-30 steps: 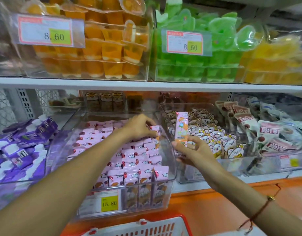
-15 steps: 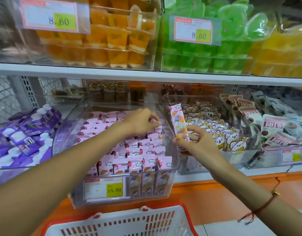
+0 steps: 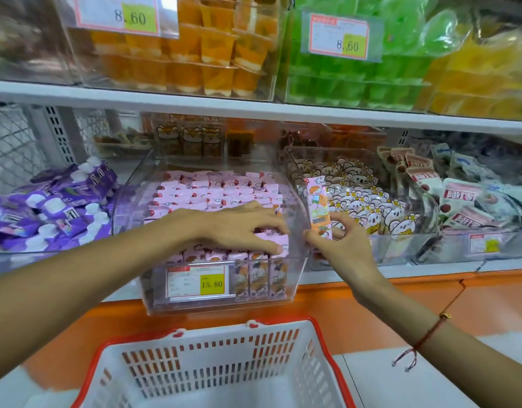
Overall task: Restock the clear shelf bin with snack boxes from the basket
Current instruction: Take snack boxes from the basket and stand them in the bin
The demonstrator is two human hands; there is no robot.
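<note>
A clear shelf bin (image 3: 298, 278) on the lower shelf holds several rows of pink snack boxes (image 3: 212, 192). My left hand (image 3: 242, 225) is inside the bin with its fingers spread over the boxes at the front right, fingertips touching them. Just outside the bin's right wall, my right hand (image 3: 339, 245) pinches one upright pink snack box (image 3: 318, 207) by its lower end. A white basket with a red rim (image 3: 212, 363) stands below the shelf; the part of its inside that shows holds nothing.
Purple pouches (image 3: 50, 207) fill the bin to the left. Bear-print packets (image 3: 359, 198) and white packets (image 3: 459, 198) fill the bins to the right. The shelf above (image 3: 253, 104) carries orange and green jelly cups. An orange ledge (image 3: 371, 307) runs under the bins.
The camera has tilted down, so more of the basket shows. My left hand has slid toward the front right of the bin. The right hand still holds the box upright beside the bin.
</note>
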